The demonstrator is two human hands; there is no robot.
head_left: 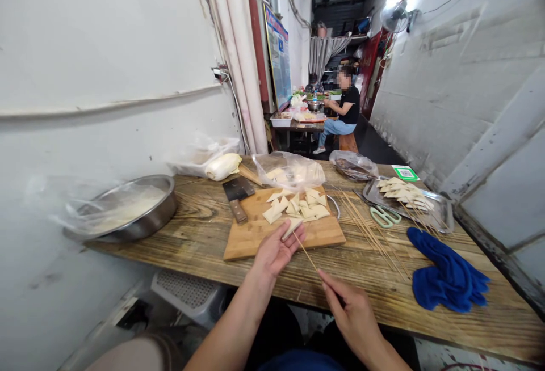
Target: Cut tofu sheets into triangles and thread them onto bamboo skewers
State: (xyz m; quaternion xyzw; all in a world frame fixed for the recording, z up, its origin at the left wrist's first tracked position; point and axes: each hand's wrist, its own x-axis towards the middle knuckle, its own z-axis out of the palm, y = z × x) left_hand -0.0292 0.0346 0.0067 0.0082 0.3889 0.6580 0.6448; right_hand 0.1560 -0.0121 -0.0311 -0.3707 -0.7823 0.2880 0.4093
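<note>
Closest to my camera, two bare arms [234, 325] reach in from the bottom. Past them I see a long wooden surface [196, 246]. A cutting board [247, 243] sits in the middle, with a pile of flat, pale pieces [293, 206] on its far half. A big knife [238, 189] lies across its left edge. Far left is a wide metal bowl [167, 203]. On the right I see loose sticks [361, 226], scissors with green handles [385, 217], a crumpled blue cloth [447, 272], and a metal tray [443, 206] with more pale pieces on sticks. The room is long, with white walls [472, 70] and a fan [395, 17] high on the right. At the back sits a person in a black top [349, 104].

My left hand [276, 249] is palm up at the board's near edge, its fingers loosely curled. Thumb and fingers hold one pale piece [292, 227]. My right hand [349, 297] is curled in, thumb and finger pinching a thin stick [306, 254] near its low end. The stick's top end touches the piece; I can't tell if it goes in.
</note>
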